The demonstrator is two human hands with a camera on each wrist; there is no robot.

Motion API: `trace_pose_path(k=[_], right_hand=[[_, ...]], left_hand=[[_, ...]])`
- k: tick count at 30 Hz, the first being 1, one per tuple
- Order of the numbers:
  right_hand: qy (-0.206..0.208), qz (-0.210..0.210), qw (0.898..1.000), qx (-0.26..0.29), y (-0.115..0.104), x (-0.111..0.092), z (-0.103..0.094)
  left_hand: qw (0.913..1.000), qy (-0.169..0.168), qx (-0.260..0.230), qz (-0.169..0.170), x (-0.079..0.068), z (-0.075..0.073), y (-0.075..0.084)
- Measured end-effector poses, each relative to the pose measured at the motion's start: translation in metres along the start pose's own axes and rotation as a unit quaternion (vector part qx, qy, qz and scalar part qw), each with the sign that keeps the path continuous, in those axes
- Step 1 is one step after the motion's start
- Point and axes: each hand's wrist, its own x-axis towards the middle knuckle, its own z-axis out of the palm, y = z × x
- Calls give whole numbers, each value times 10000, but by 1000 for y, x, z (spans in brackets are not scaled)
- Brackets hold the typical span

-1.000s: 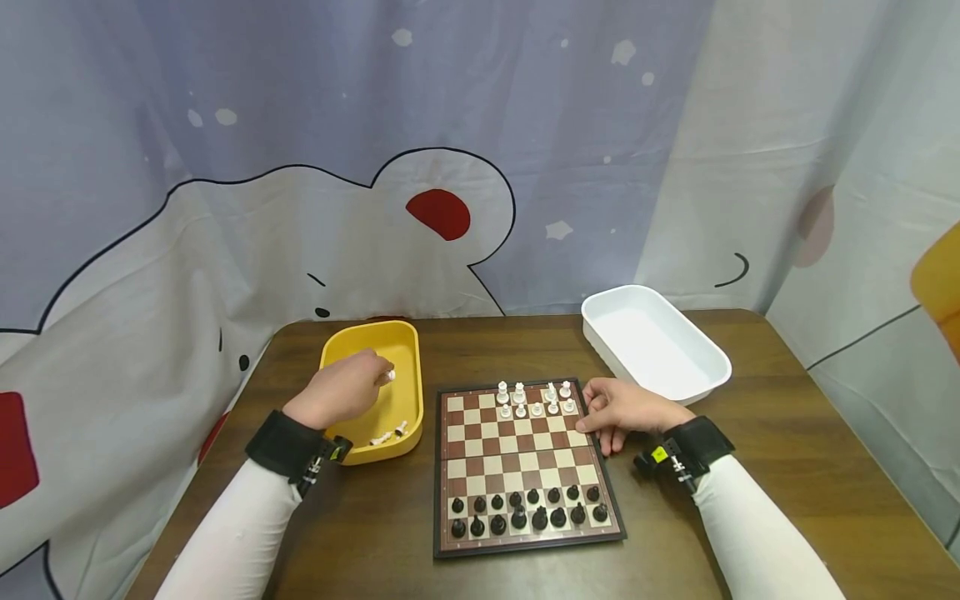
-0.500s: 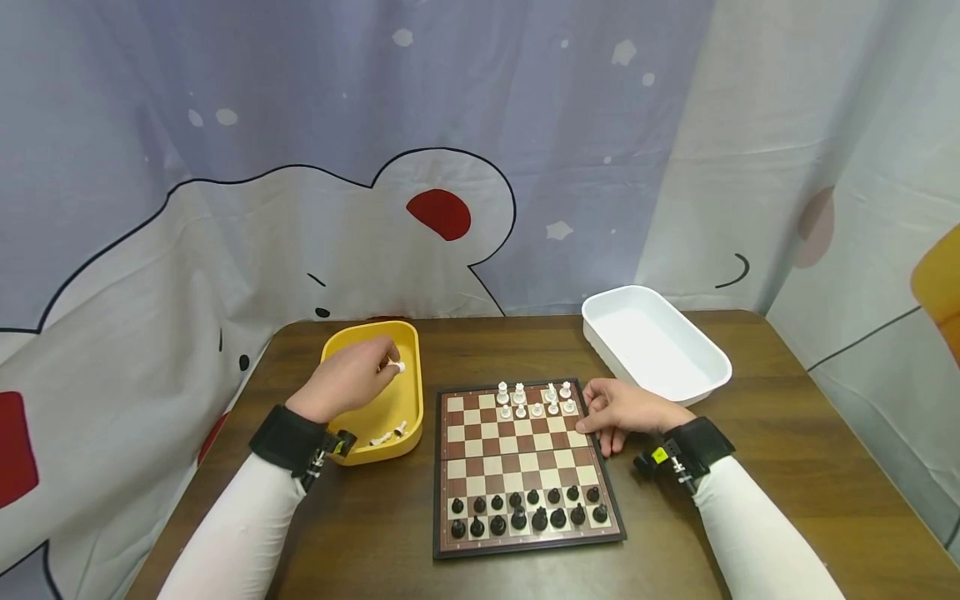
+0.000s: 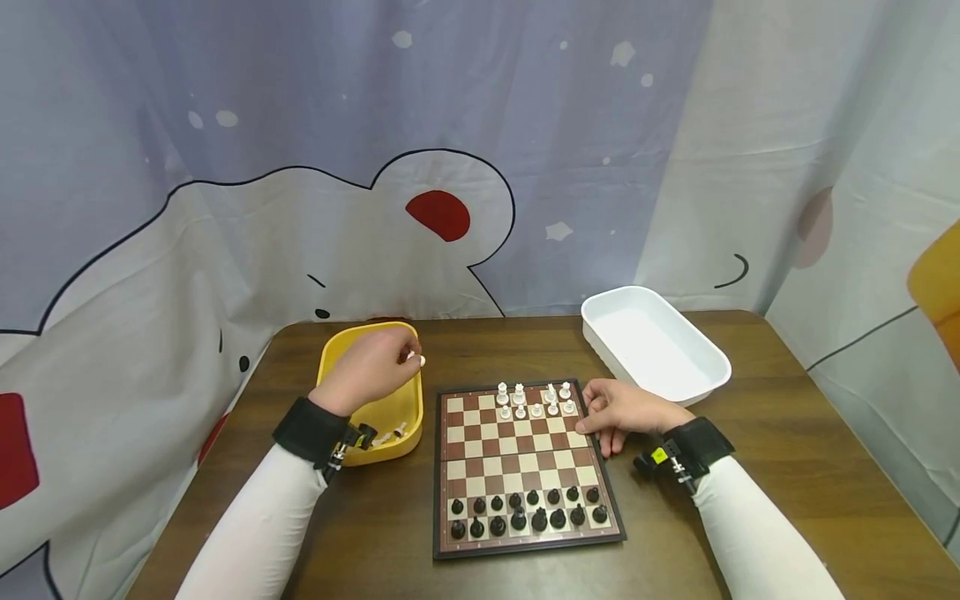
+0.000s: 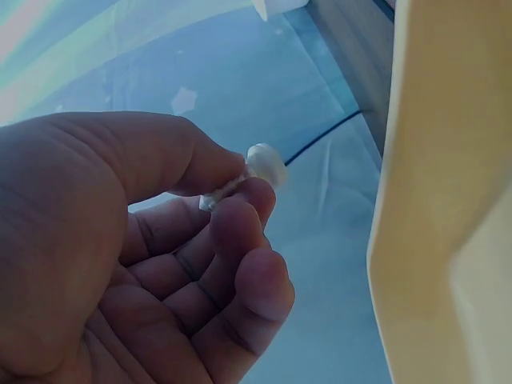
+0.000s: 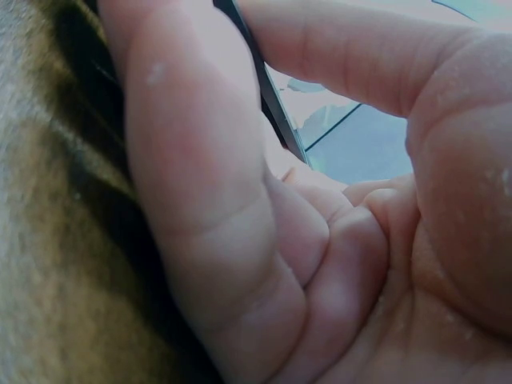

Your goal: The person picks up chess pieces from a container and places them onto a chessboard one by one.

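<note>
Thumb and fingertips of my left hand (image 3: 373, 367) pinch a small white chess piece (image 4: 268, 165), its round end sticking out past the fingers. That hand is over the right rim of the yellow tray (image 3: 415, 417). At the right edge of the chessboard (image 3: 480, 447), my right hand (image 3: 633, 408) grips the frame, thumb on top and fingers along the side. White chess pieces (image 3: 519, 395) stand in two partial rows at the board's far right. Two rows of black chess pieces (image 3: 539, 520) line the near side.
A few more small pieces (image 3: 390, 435) lie in the near end of the yellow tray. The white tray (image 3: 654, 343) stands at the back right, behind my right hand. A patterned curtain (image 3: 585, 167) hangs behind the wooden table (image 3: 480, 350).
My left hand has risen from inside the yellow tray and moved right to its rim, carrying the white chess piece. The right hand and the board have stayed put.
</note>
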Motion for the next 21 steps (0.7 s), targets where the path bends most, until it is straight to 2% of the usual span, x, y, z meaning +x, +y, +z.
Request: trace_pose_path(k=[10, 21], right_hand=[[15, 6, 10000, -25, 0, 0, 0], [-6, -14, 10000, -26, -1, -1, 0]], left_hand=[[9992, -300, -196, 192, 12, 18, 21], [9976, -561, 91, 399, 16, 44, 37]])
